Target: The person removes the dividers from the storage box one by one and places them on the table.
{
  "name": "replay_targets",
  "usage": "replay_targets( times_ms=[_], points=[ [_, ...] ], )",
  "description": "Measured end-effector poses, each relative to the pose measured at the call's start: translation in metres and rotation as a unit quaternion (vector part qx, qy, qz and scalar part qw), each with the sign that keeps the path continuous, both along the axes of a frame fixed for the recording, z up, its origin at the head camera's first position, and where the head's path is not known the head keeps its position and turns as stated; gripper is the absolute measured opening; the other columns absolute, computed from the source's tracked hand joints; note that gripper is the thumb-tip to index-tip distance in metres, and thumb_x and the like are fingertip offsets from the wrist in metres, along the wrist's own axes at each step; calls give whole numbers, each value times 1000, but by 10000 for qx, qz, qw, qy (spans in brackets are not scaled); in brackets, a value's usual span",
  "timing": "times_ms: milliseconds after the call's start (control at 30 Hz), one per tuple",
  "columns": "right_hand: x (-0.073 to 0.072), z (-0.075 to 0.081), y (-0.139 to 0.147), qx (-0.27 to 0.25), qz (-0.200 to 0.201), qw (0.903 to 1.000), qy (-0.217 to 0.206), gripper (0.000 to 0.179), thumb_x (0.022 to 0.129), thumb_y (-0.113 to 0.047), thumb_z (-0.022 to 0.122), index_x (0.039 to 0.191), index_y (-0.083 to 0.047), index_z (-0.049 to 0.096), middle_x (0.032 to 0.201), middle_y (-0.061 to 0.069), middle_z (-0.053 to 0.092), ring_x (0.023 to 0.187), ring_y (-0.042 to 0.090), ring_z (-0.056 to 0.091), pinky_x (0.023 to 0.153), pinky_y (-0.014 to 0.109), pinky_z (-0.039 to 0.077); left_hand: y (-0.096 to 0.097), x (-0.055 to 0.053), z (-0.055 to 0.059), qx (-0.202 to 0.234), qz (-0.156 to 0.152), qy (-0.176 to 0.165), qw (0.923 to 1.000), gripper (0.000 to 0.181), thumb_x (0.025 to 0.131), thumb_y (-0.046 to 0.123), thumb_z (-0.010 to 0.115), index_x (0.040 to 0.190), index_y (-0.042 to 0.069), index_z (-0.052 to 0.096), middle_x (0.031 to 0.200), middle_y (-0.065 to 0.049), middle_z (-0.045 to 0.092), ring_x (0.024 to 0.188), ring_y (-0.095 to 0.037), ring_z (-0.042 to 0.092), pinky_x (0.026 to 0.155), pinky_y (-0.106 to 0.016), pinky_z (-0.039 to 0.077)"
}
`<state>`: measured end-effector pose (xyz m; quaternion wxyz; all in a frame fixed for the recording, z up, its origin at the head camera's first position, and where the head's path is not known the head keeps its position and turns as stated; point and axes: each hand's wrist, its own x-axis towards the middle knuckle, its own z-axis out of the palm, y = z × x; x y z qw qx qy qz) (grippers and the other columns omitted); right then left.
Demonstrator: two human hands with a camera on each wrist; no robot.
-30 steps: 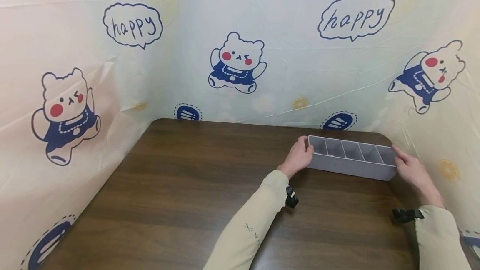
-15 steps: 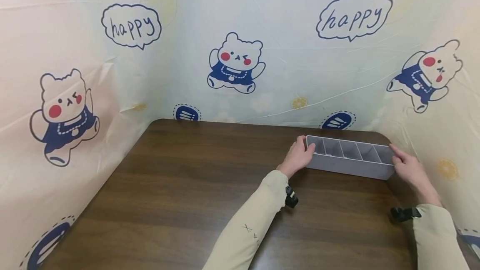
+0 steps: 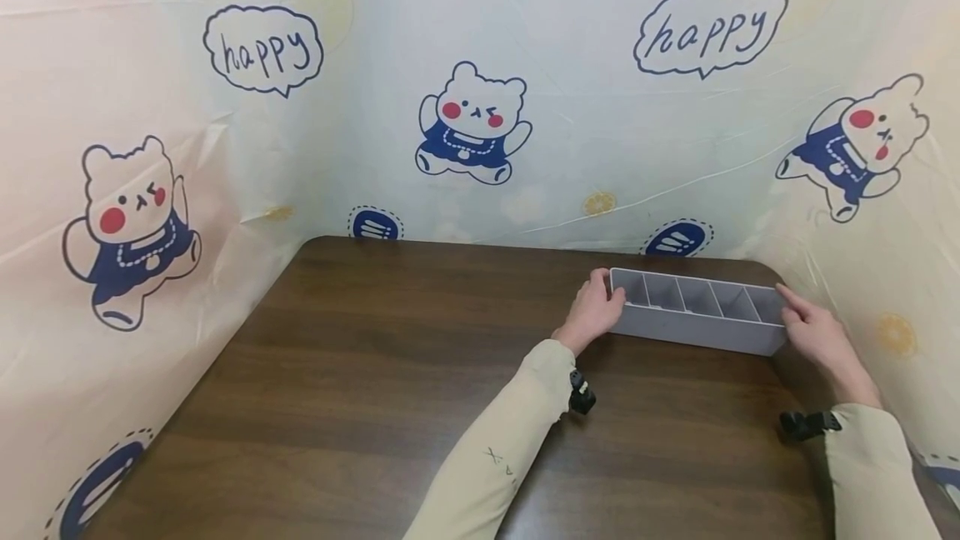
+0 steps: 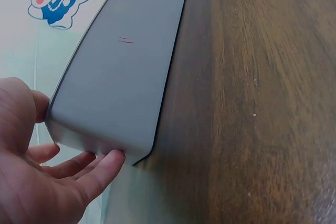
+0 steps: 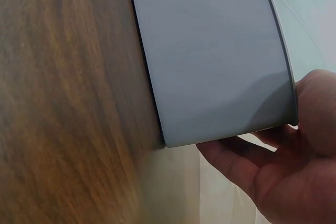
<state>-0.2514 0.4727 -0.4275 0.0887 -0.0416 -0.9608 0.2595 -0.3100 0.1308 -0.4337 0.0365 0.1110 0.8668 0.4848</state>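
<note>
A long grey divided organizer box (image 3: 693,332) sits at the back right of the dark wooden table, its row of several compartments facing up. No contents show in the compartments. At its left end my left hand (image 3: 592,311) holds the box, thumb by the near rim and fingers along the end wall. My right hand (image 3: 817,340) holds the opposite end. In the left wrist view, fingertips (image 4: 113,161) touch the end wall, and faint red marks show on the box's side (image 4: 126,72). The right wrist view has fingers (image 5: 226,156) against the other end of the box (image 5: 215,66).
The brown table (image 3: 360,390) extends to the left and front. A printed cloth (image 3: 480,15) with bears and "happy" bubbles rises behind and on both sides, close to the box's back and right end. A black wrist camera (image 3: 581,392) is on the left cuff.
The box has shifted very slightly left with both hands on it. The hands' hold looks the same throughout.
</note>
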Motion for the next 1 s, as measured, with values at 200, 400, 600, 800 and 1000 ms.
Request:
replay_targets(
  times_ms=[200, 400, 600, 800, 1000],
  points=[
    [-1, 2, -3, -38, 25, 10000, -36, 51, 102, -21, 33, 151, -5, 30, 135, 44, 40, 95, 49, 46, 73, 49, 37, -2, -1, 0, -66, 85, 41, 9999, 45, 101, 30, 48, 142, 14, 39, 128, -9, 58, 105, -17, 58, 90, -32, 49],
    [-1, 2, -6, -38, 66, 10000, -26, 52, 102, -21, 33, 151, -4, 29, 130, 42, 44, 92, 47, 46, 70, 45, 36, -4, -1, 0, -116, 129, -8, 9998, 46, 100, 28, 49, 142, 15, 39, 128, -8, 58, 102, -16, 57, 91, -32, 48],
    [-2, 0, -7, -75, 152, 9998, 114, 51, 102, -19, 35, 150, -3, 32, 119, 37, 47, 90, 45, 46, 68, 38, 33, -7, -2, -1, -139, 143, 61, 9998, 46, 99, 27, 50, 142, 14, 40, 127, -9, 59, 101, -16, 57, 89, -32, 48],
    [-3, 1, -10, -25, 169, 9997, 146, 50, 102, -18, 35, 149, -2, 34, 118, 36, 48, 90, 44, 47, 67, 37, 33, -9, -4, -3, -162, 149, 156, 9996, 47, 98, 27, 50, 142, 15, 40, 126, -8, 59, 99, -16, 57, 86, -31, 48],
    [-4, 0, -11, 42, 179, 9997, 176, 50, 101, -16, 35, 149, -2, 35, 111, 35, 49, 88, 43, 48, 65, 34, 33, -13, -1, -3, -103, 103, 174, 9997, 47, 98, 27, 49, 143, 14, 40, 127, -9, 59, 98, -16, 57, 85, -31, 48]
  ],
)
